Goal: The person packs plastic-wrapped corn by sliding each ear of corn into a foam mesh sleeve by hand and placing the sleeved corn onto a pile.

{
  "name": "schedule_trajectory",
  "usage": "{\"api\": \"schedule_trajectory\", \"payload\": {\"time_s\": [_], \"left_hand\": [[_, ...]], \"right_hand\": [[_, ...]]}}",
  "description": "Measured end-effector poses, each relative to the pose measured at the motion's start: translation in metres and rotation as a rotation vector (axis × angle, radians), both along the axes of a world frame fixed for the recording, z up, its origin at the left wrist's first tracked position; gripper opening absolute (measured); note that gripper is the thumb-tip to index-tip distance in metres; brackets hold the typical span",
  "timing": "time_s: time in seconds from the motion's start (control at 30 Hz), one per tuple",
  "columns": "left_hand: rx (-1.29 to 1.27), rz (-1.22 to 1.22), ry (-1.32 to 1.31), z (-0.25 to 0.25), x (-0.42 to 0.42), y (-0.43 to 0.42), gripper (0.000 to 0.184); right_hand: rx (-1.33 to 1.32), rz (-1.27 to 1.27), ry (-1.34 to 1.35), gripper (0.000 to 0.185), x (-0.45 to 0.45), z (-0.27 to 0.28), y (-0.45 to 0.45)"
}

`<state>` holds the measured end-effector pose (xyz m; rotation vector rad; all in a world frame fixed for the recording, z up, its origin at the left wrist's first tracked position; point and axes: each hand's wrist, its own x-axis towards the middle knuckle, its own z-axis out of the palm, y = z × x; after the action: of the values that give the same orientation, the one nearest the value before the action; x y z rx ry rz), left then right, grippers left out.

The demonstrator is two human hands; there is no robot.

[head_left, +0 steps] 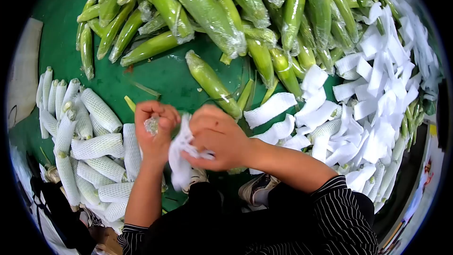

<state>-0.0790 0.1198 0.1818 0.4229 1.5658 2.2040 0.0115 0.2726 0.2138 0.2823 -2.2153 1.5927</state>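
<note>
My left hand (158, 130) is closed, and the crumpled clear-film end of a wrapped ear of corn (151, 125) shows inside its curled fingers; the rest of that ear is hidden. Beside it, my right hand (219, 139) grips a bunched white foam net sleeve (180, 153), which hangs down between the two hands and is slightly blurred. Just beyond my right hand, a single film-wrapped ear of green corn (212, 82) lies on the green table (155, 78).
A big pile of film-wrapped corn (203, 7) covers the far side. Loose white foam net sleeves (373, 99) are heaped at the right. Corn in foam net sleeves (96, 146) is stacked at the left. Shoes (257, 189) show below the table edge.
</note>
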Motion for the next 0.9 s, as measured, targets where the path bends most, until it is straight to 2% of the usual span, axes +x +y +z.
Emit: {"api": "schedule_trajectory", "payload": {"time_s": [0.03,0.07,0.13,0.2,0.27,0.3,0.4,0.43,0.47,0.53,0.57,0.67,0.7,0.73,0.8,0.83,0.9], "left_hand": [[0.138,0.03,0.046,-0.005,-0.001,0.006,0.023],[0.178,0.07,0.125,-0.005,0.002,0.012,0.027],[-0.196,-0.155,0.458,-0.015,0.003,-0.008,0.032],[-0.399,-0.246,0.639,-0.008,0.013,-0.01,0.035],[-0.527,-0.273,0.741,0.003,0.02,-0.005,0.039],[-0.577,-0.269,0.777,0.007,0.021,-0.003,0.041],[-0.682,-0.231,0.845,0.014,0.018,-0.006,0.049],[-0.707,-0.216,0.833,0.015,0.017,-0.01,0.052],[-0.706,-0.205,0.758,0.015,0.016,-0.014,0.055],[-0.553,-0.224,0.343,0.017,0.025,-0.02,0.061],[-0.232,-0.228,-0.206,0.024,0.037,-0.02,0.056],[0.45,-0.152,-0.803,0.031,0.039,-0.008,0.051],[0.306,-0.099,-0.912,0.017,0.041,-0.017,0.058],[0.446,-0.098,-1.057,-0.004,0.039,-0.027,0.052],[0.292,0.028,-0.963,-0.039,0.049,-0.029,0.044],[0.257,0.054,-0.931,-0.049,0.052,-0.029,0.037],[0.139,0.064,-0.878,-0.094,0.059,-0.041,0.034]], "right_hand": [[-0.097,0.062,0.044,0.026,0.001,0.003,-0.003],[-0.234,0.071,-0.092,0.025,0.004,0.011,-0.004],[-0.494,0.066,-0.379,0.023,0.014,0.033,-0.003],[-0.895,0.075,-0.294,0.024,0.002,0.036,-0.017],[-1.083,0.031,-0.32,0.027,-0.002,0.038,-0.024],[-1.238,0.034,-0.45,0.028,-0.003,0.047,-0.016],[-1.583,0.022,-0.59,0.033,-0.006,0.031,0.005],[-1.507,-0.038,-0.659,0.039,-0.008,0.023,0.007],[-1.529,-0.116,-0.665,0.036,-0.007,0.012,0.003],[-1.569,-0.292,-0.663,0.03,-0.003,-0.01,-0.004],[-1.435,-0.164,-0.6,0.032,-0.001,-0.013,-0.009],[-1.379,-0.149,-0.644,0.026,0.0,-0.028,-0.004],[-1.492,-0.225,-0.762,0.021,-0.006,-0.007,0.001],[-1.366,-0.265,-0.817,0.019,-0.007,-0.029,-0.006],[-1.332,-0.32,-0.801,0.025,0.0,-0.067,-0.014],[-1.301,-0.34,-0.746,0.025,0.007,-0.095,-0.02],[-1.244,-0.368,-0.641,0.026,0.021,-0.143,-0.039]]}}
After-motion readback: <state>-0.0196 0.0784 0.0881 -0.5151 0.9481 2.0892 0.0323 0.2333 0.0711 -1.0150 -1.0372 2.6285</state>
